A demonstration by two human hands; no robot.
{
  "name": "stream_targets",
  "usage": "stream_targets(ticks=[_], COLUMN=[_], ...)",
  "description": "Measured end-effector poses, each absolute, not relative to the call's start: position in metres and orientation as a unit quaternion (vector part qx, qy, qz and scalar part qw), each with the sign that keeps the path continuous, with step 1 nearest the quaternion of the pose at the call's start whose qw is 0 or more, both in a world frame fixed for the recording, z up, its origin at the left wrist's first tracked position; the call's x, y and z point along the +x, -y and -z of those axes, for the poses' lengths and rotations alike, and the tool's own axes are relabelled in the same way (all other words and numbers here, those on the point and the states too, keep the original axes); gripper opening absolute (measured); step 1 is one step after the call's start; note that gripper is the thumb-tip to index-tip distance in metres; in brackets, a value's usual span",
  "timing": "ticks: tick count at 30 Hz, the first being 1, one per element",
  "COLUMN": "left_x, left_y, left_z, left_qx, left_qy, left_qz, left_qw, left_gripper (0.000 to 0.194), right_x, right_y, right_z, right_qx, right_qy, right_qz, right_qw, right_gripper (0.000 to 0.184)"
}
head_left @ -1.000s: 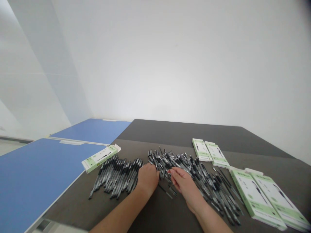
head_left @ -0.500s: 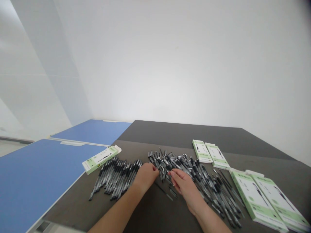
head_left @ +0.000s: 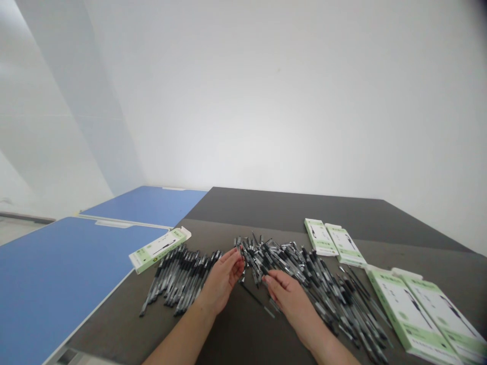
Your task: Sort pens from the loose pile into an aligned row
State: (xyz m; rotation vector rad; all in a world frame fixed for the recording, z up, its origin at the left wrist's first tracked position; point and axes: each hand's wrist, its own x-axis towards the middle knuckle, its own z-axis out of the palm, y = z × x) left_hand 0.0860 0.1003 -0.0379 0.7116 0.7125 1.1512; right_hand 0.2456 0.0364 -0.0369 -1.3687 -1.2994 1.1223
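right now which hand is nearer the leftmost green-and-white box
Left. The left hand is right of the leftmost box, a row of pens between them; the right hand is farther right, at the pen heap.

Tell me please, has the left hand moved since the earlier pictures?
Yes: the left hand has turned upward and shifted slightly left, toward the leftmost carton.

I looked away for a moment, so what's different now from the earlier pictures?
The left hand has turned so that its fingers show more, its fingertips shifting up and slightly left in the view. Whether it took or let go of anything is too small to tell. The right hand, pens and green-and-white boxes look much as before.
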Motion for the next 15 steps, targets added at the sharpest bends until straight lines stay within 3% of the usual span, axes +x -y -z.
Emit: stream_targets(ticks=[7,15], left_x=[0.086,0.089], left_y=[-0.095,-0.086], left_z=[0.038,0.036], left_qx=[0.289,0.364], left_qy=[-0.328,-0.317], left_qz=[-0.518,-0.481], left_qw=[0.735,0.732], left_gripper=[0.008,0.018], right_x=[0.242,0.244], right_y=[-0.034,-0.037], right_z=[0.039,0.043], right_qx=[-0.573,-0.589], right_qy=[0.583,0.59], right_qz=[-0.394,-0.368], right_qw=[0.421,0.411], right_gripper=[0.021,0.023])
